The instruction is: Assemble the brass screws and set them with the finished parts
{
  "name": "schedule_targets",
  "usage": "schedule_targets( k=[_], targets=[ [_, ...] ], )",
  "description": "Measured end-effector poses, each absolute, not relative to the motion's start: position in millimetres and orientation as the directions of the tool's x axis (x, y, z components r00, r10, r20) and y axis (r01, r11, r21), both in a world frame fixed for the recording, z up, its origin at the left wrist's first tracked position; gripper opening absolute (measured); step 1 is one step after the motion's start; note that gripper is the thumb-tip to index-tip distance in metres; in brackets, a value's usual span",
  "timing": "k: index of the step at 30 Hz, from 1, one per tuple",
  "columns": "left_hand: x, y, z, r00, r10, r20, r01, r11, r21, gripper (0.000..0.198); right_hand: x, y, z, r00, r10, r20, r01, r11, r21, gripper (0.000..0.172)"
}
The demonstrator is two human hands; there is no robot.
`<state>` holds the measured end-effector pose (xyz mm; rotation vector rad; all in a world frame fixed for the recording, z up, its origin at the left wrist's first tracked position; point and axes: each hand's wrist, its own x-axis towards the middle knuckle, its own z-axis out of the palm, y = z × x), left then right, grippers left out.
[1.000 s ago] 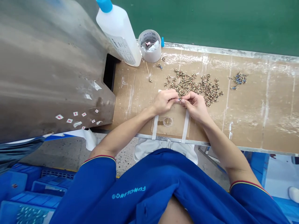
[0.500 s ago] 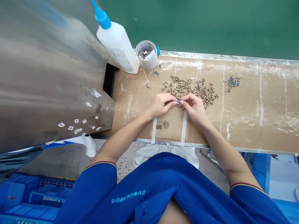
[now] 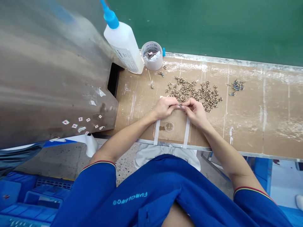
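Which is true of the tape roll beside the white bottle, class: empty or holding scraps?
Holding scraps: the tape roll stands on the cardboard, with white and pink bits visible inside its ring.

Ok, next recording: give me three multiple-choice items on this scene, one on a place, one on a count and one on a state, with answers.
1. Where is the white plastic bottle relative to the tape roll in view? A right of it; B left of it; C inside it.
2. How many white tape strips cross the cardboard under the hands? A one; B five; C two.
3. What are the left hand and right hand doing? A pinching a small metal part; B lying flat; C gripping the bottle.

1 B: the bottle stands left of the roll.
2 C: one strip runs each side of the clear dish.
3 A: both hands' fingertips meet on the part.
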<state>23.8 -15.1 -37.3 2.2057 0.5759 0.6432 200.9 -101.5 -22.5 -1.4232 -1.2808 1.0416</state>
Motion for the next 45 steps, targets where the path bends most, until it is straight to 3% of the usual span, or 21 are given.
schedule_targets(
  k=[8,14,21,25,29,33,37,40,43,45],
  targets=[
    [24,-18,-40,0.760,0.566,0.319,0.207,-0.677,0.707,0.027,198,-103,-26,0.130,0.991,0.002,0.241,-0.029,-0.970,0.028],
    [23,-12,-32,0.795,0.545,0.266,0.210,-0.660,0.721,0.025,201,-99,-22,0.118,0.991,-0.064,0.122,-0.078,-0.989,0.038],
    [18,-10,-13,0.804,0.586,0.103,0.242,-0.480,0.843,0.015,209,-97,-17,0.101,0.972,-0.214,-0.182,-0.193,-0.964,0.051],
    [16,-10,-7,0.788,0.613,0.057,0.267,-0.424,0.866,0.019,219,-94,-7,0.034,0.960,-0.278,-0.486,-0.227,-0.844,0.047],
    [16,-8,-3,0.779,0.626,0.032,0.314,-0.434,0.845,0.018,230,-92,7,-0.030,0.980,-0.196,-0.667,-0.166,-0.726,0.043],
    [15,-9,-2,0.796,0.603,0.057,0.307,-0.484,0.820,0.017,238,-98,22,-0.139,0.990,0.005,-0.761,-0.104,-0.641,0.040],
    [14,-7,-4,0.798,0.599,0.070,0.312,-0.510,0.802,0.017,243,-104,28,-0.312,0.924,0.223,-0.754,-0.098,-0.649,0.044],
    [18,-4,3,0.798,0.598,0.076,0.303,-0.508,0.806,0.017,251,-104,29,-0.321,0.914,0.249,-0.705,-0.054,-0.707,0.046],
    [14,-16,26,0.761,0.637,0.123,0.245,-0.459,0.854,0.025,272,-102,27,-0.182,0.968,0.171,-0.551,0.044,-0.833,0.044],
    [-6,-40,45,0.680,0.706,0.199,0.172,-0.417,0.892,0.030,295,-100,23,0.031,0.994,0.107,-0.350,0.111,-0.930,0.039]
  ],
)
